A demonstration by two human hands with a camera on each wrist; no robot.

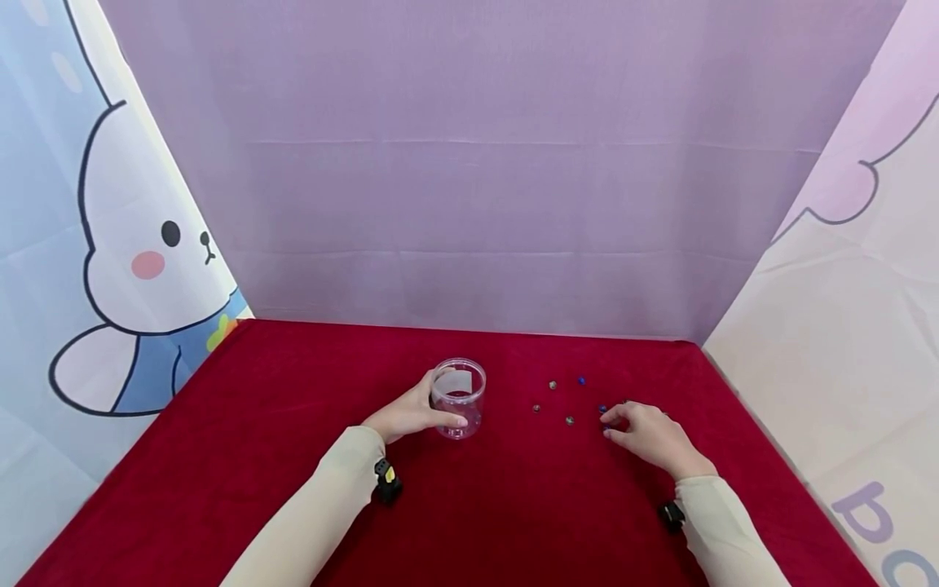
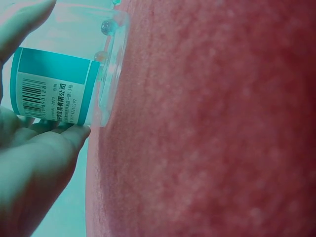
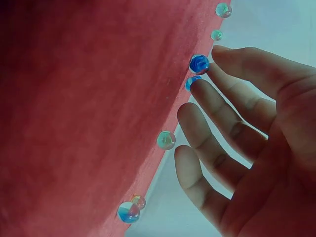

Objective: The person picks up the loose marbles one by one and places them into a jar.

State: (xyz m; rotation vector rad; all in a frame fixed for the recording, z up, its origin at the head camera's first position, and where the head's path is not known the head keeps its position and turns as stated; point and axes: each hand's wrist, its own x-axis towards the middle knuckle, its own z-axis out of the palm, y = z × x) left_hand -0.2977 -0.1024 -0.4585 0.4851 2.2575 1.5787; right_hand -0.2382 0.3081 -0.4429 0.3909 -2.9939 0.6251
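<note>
My left hand (image 1: 418, 412) grips a clear plastic jar (image 1: 469, 416) from its left side, thumb across the front. The jar stands upright and uncapped on the red cloth. In the left wrist view its label (image 2: 54, 86) carries a barcode, and a couple of marbles (image 2: 108, 27) show near its base. Low over the cloth to the right, my right hand (image 1: 649, 436) has its fingers loosely bent and spread. A blue marble (image 3: 199, 64) lies right at its thumb and index fingertips, apparently not pinched. A second blue marble (image 3: 191, 83) is partly hidden behind a finger.
Several loose marbles lie between the hands, among them a greenish one (image 1: 569, 421), a brownish one (image 1: 536, 408) and a blue one (image 1: 582, 381). The red cloth (image 1: 293, 367) meets a purple curtain (image 1: 469, 204) at the back, with printed curtains on both sides.
</note>
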